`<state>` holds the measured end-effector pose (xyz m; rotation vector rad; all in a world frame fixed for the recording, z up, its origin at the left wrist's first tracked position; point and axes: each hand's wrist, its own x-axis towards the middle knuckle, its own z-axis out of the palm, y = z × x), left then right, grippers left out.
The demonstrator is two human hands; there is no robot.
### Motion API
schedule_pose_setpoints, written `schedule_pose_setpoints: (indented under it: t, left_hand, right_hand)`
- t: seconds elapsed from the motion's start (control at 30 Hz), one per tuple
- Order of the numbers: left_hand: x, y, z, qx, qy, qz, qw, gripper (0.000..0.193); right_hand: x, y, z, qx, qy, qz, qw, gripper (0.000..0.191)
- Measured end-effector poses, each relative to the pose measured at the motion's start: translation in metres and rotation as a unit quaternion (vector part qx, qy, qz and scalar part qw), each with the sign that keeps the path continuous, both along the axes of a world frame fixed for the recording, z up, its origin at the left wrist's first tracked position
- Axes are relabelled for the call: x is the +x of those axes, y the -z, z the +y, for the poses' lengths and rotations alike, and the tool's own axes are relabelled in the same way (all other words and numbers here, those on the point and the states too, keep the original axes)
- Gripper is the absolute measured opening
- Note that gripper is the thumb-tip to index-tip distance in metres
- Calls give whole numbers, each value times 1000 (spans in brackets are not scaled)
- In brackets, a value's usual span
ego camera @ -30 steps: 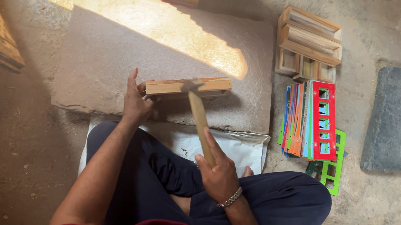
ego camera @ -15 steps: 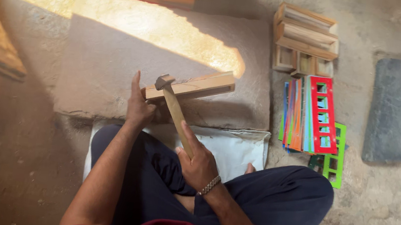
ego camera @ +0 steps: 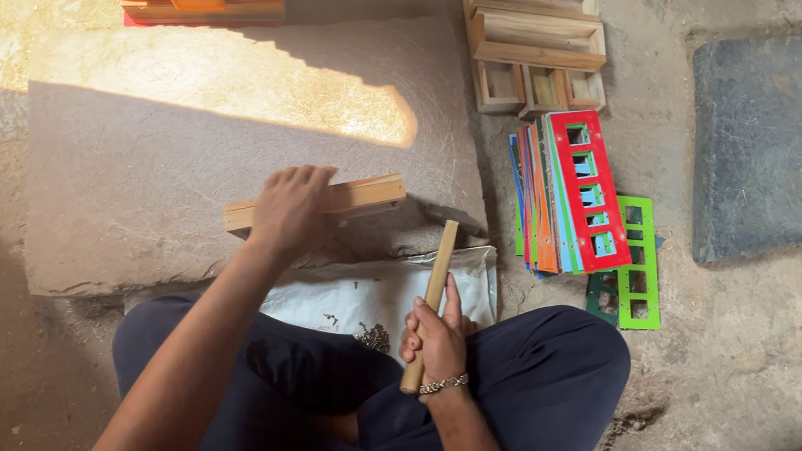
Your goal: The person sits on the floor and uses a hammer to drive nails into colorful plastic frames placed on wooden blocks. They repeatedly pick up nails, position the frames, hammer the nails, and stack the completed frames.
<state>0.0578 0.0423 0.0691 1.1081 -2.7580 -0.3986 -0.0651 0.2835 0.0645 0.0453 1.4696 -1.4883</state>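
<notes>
Head view: the hammer (ego camera: 434, 295), raised over the wooden frame (ego camera: 318, 204) half a second ago, is now lowered, right hand (ego camera: 435, 338) clamped on its handle. The left hand (ego camera: 290, 207) is pressed flat on the frame, which now lies flatter on the stone slab (ego camera: 157, 157); a pause between blows is judged.

A: Block (ego camera: 323, 205) under the left hand (ego camera: 291, 205): bare wood, pale, matt, grain visible. Hammer handle (ego camera: 434, 290) in the right hand (ego camera: 436, 338): wood too, smooth, unpainted.

B: Slab (ego camera: 176, 170)?

A: Stone or concrete, grey, rough, matt. Floor (ego camera: 751, 336) similar, gritty.

B: Panels (ego camera: 581, 191)?

A: Painted, red, green, blue, slight sheen; material unclear. Boxes (ego camera: 533, 39) raw wood. Sheet (ego camera: 363, 297) on lap: white, glossy, looks plastic. Bracelet (ego camera: 443, 385): metal, shiny.
</notes>
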Motion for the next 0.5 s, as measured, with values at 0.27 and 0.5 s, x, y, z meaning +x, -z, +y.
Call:
schedule_pose_setpoints:
  t: [0.27, 0.5]
  left_hand:
    - [-40, 1, -22, 50, -90, 0, 995, 21]
    - [20, 3, -2, -30, -130, 401, 906, 38]
  right_hand:
    - [-1, 10, -3, -36, -1, -77, 996, 83]
    - [15, -7, 1, 36, -108, 121, 986, 85]
